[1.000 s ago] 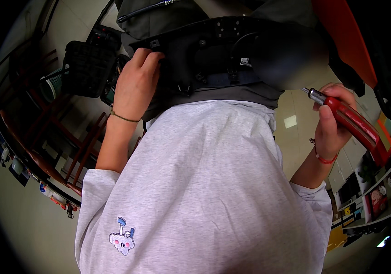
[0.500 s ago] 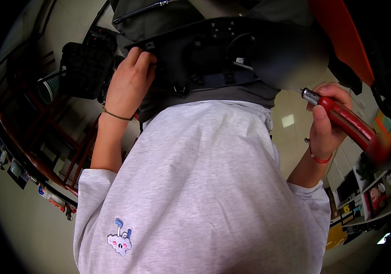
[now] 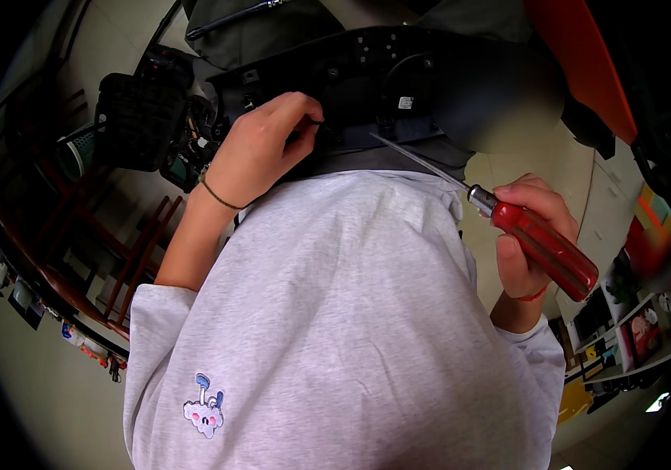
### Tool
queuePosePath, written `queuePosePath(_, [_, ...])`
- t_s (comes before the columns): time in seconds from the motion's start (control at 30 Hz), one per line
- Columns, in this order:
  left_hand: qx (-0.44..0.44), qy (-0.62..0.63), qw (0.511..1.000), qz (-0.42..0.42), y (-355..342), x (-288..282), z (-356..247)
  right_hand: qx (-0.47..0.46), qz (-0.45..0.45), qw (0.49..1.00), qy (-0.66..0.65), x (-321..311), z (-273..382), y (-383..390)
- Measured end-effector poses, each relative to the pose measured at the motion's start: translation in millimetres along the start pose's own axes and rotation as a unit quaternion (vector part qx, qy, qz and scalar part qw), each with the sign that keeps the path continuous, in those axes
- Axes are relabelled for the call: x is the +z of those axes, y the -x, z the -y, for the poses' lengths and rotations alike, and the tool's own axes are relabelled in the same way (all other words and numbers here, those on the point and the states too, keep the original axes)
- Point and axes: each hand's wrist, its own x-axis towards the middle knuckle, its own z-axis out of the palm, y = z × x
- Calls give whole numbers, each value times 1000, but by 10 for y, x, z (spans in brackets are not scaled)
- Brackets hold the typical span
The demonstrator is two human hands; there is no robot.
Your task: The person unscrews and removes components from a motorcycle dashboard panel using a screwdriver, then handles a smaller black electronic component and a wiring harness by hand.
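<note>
Across my lap lies a long black plastic panel (image 3: 359,86), with small holes, clips, a thin cable and a white label on its inner side. Over its left part, by the near edge, my left hand (image 3: 269,145) is closed with thumb and fingertips together. What they pinch, if anything, I cannot make out. My right hand (image 3: 535,223) is wrapped round the red handle of a screwdriver (image 3: 543,249). The long metal shaft points up and left, its tip over the panel's near edge. A dark blur covers the panel's right part.
At the left, a black tool case (image 3: 136,121) lies open beside a green basket (image 3: 77,153) and dark wooden chair frames (image 3: 136,258). An orange-red panel (image 3: 586,63) rises at the upper right. Shelves (image 3: 625,348) with assorted things stand at the lower right.
My left hand has moved right and nearer along the panel, from its left end. My right hand has come left and slightly down, bringing the screwdriver's tip over the panel's near edge.
</note>
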Motion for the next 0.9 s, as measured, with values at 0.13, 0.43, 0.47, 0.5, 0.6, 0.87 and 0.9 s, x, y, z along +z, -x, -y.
queuePosePath(0.13, [29, 19, 999, 37, -207, 127, -33, -21, -19, 999, 34, -50, 69, 67])
queuePosePath(0.43, [27, 111, 990, 84, -613, 863, -307, 75, -148, 984, 72, -320, 92, 426])
queuePosePath(0.47, [24, 121, 990, 70, -648, 915, -318, 79, -162, 981, 65, -326, 99, 440])
queuePosePath(0.5, [20, 128, 990, 58, -676, 957, -328, 82, -176, 979, 59, -314, 108, 435])
queuePosePath(0.6, [18, 122, 991, 50, -750, 968, -376, 90, -202, 975, 31, -302, 116, 419])
queuePosePath(0.87, [30, 92, 994, 40, -813, 1032, -400, 77, -219, 973, -7, -361, 47, 411])
queuePosePath(0.9, [36, 95, 994, 37, -808, 1046, -379, 78, -221, 972, -12, -355, 38, 404])
